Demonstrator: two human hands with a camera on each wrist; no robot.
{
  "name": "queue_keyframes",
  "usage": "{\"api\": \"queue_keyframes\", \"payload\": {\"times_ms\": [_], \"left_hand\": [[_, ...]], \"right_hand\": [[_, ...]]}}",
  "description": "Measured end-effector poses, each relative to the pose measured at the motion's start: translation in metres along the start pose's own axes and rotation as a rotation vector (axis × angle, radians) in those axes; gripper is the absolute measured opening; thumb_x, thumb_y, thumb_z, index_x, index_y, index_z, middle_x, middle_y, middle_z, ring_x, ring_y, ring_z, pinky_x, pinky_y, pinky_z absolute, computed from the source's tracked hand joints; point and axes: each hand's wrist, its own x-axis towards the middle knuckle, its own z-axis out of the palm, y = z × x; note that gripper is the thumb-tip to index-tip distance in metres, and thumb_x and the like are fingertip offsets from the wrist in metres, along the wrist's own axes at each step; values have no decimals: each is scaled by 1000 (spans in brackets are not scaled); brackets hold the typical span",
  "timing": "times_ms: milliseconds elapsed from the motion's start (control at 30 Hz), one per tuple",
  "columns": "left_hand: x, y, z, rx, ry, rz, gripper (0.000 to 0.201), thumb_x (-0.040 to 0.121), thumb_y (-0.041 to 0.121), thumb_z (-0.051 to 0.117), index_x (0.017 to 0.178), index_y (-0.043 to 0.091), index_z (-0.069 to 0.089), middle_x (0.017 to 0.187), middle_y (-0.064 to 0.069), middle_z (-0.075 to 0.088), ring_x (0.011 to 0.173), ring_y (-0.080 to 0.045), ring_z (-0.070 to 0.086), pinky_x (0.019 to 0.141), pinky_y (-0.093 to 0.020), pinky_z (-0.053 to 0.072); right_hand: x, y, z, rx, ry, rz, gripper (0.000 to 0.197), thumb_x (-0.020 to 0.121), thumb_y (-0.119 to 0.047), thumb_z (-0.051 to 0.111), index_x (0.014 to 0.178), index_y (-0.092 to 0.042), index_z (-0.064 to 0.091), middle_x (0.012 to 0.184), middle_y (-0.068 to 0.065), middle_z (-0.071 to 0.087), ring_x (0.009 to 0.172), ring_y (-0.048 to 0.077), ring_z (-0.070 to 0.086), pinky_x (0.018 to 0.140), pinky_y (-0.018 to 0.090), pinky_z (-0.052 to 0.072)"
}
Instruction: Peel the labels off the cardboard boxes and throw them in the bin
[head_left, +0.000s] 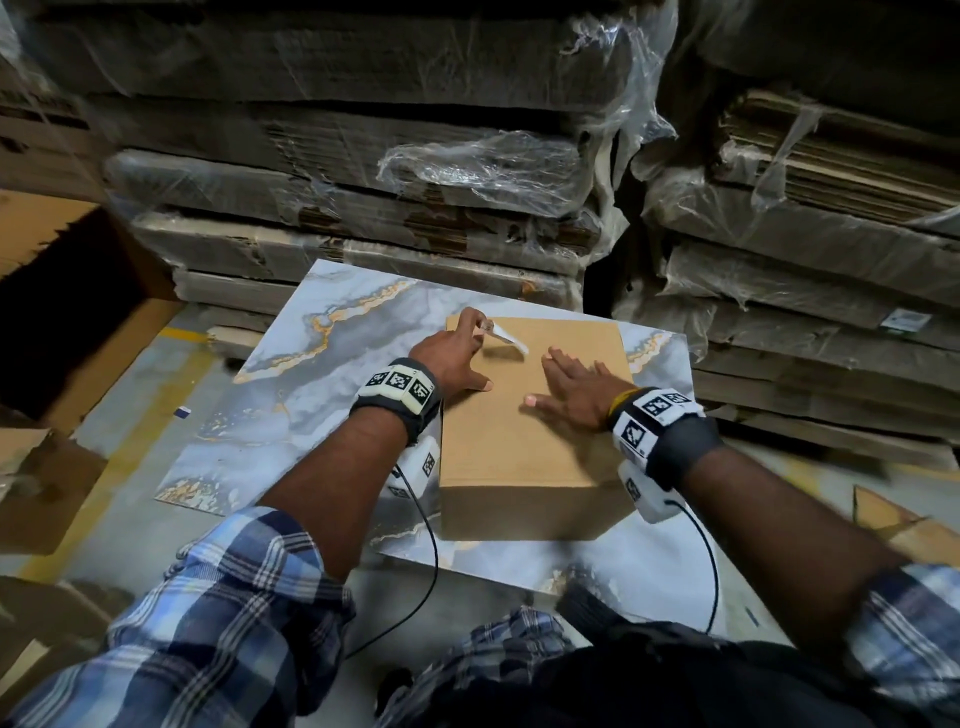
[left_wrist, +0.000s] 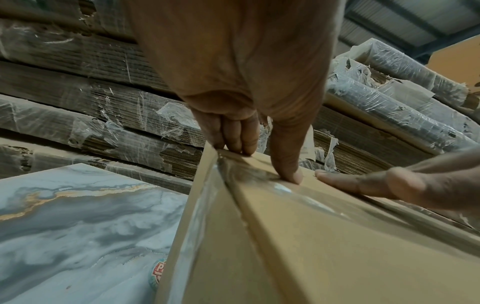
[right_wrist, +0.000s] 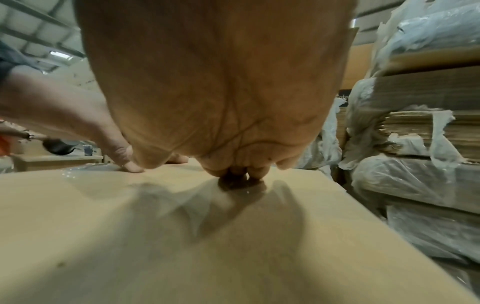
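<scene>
Checked sleeves and both forearms reach forward from the person over a cardboard box (head_left: 524, 415) that lies flat on a marble-patterned board (head_left: 311, 384) on the floor. Each wrist carries a band with black-and-white markers. The left hand (head_left: 452, 358) rests near the far left corner of the box top; its grip is closed, forefinger and thumb pinching a strip of clear tape or label (head_left: 506, 336) that is lifted off the cardboard and stretches to the right. From the left wrist view the other fingers (left_wrist: 235, 133) press on the box edge. The right hand (head_left: 576, 387) lies flat on the top, fingers straight and spread, its grip apart, pressing the box down just beside the lifted strip. On the far side, stacks of wrapped flat cardboard (head_left: 363, 197) stand close behind the board. At the left an open carton (head_left: 78, 312) stands near, with bare floor between it and the board.
</scene>
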Motion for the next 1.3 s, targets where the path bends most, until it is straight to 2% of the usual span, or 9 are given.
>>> {"api": "queue_keyframes", "payload": {"times_ms": [267, 467, 633, 733, 833, 933, 1033, 1200, 1300], "left_hand": [[-1, -3, 2, -26, 9, -9, 72, 77, 30, 82, 123, 21, 27, 127, -8, 65, 100, -32, 63, 75, -35, 47], [-1, 0, 1, -12, 4, -13, 72, 77, 30, 82, 123, 21, 27, 120, -10, 67, 96, -32, 62, 76, -39, 51], [-1, -4, 4, -18, 17, -23, 74, 77, 31, 82, 123, 24, 26, 119, -10, 66, 88, -29, 59, 72, -35, 46], [-1, -2, 4, -27, 15, -27, 73, 77, 30, 82, 124, 22, 26, 124, -9, 66, 98, -34, 63, 78, -38, 50], [-1, -2, 3, -28, 8, -19, 73, 77, 29, 82, 123, 21, 27, 131, -9, 63, 103, -35, 62, 83, -41, 51], [-1, -4, 5, -25, 12, -28, 74, 76, 31, 82, 123, 23, 26, 130, -9, 64, 102, -34, 63, 83, -41, 52], [0, -5, 5, -24, 15, -33, 73, 76, 33, 82, 121, 25, 25, 126, -9, 65, 97, -33, 63, 79, -39, 51], [1, -3, 3, -23, 2, -32, 73, 75, 32, 82, 120, 22, 26, 122, -11, 66, 96, -35, 63, 81, -43, 52], [0, -5, 3, -32, 9, -33, 73, 75, 32, 83, 117, 24, 24, 124, -12, 66, 97, -35, 63, 83, -45, 53]], "right_hand": [[-35, -24, 27, -51, -9, -98, 98, 92, -77, 24, 159, -13, -10, 164, 9, -20, 154, 27, -2, 124, 44, -1], [1, -20, 4, -30, 33, 20, 100, 92, -78, 20, 158, -11, -12, 163, 11, -24, 154, 27, -8, 124, 45, -3], [-27, -35, 31, -78, -2, -173, 99, 91, -78, 19, 157, -13, -15, 162, 9, -25, 153, 25, -11, 124, 47, -3], [-6, -19, 11, -62, 21, -101, 91, 94, -75, 16, 158, -17, -14, 163, 4, -23, 154, 22, -7, 124, 47, -7], [7, -18, 4, -33, 49, -38, 96, 93, -77, 17, 157, -14, -15, 162, 7, -25, 154, 25, -8, 124, 46, -5], [-13, -37, 23, -39, 12, -133, 99, 92, -78, 18, 157, -11, -15, 161, 11, -26, 153, 26, -11, 125, 46, -1], [-19, -27, 28, -58, 11, -209, 93, 92, -77, 15, 157, -19, -17, 161, 3, -27, 153, 23, -13, 124, 47, -3], [10, 1, 0, -10, 39, -7, 90, 94, -74, 16, 158, -17, -14, 162, 4, -25, 153, 26, -10, 123, 49, -2], [-9, -22, 9, 5, 16, -101, 92, 93, -74, 14, 158, -15, -12, 162, 8, -25, 153, 25, -11, 124, 47, -2]]}}
